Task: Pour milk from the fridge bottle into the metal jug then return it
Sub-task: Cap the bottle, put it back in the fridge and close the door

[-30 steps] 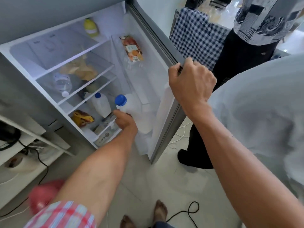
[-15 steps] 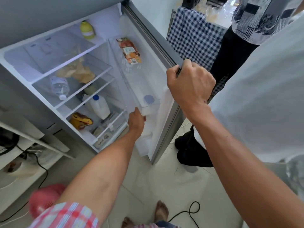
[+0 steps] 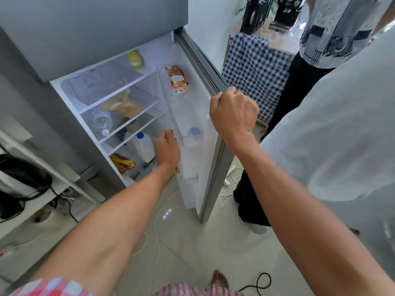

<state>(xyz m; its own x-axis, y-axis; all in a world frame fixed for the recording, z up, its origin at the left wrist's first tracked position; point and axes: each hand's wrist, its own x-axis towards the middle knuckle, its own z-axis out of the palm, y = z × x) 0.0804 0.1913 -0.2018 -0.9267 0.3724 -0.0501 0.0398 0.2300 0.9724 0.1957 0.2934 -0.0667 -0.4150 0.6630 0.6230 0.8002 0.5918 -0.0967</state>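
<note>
Judging by where things sat, this looked nearly done — the milk bottle (image 3: 190, 150) stood in the fridge door (image 3: 205, 129) bin, right of the empty, loose left hand (image 3: 167, 149). The right hand (image 3: 233, 113) was clenched on the door's edge — only closing seemed left. No jug in view.

Two bare forearms are seen, one from the lower left of the frame and one from the lower right. The left hand (image 3: 167, 149) and the right hand (image 3: 233, 113) are uncovered; no ring, watch or glove is seen on them. A checked fabric in red, pink and white (image 3: 51, 287) is worn, visible at the bottom edge. One bare foot (image 3: 220, 278) is seen at the bottom centre, without any shoe.
</note>
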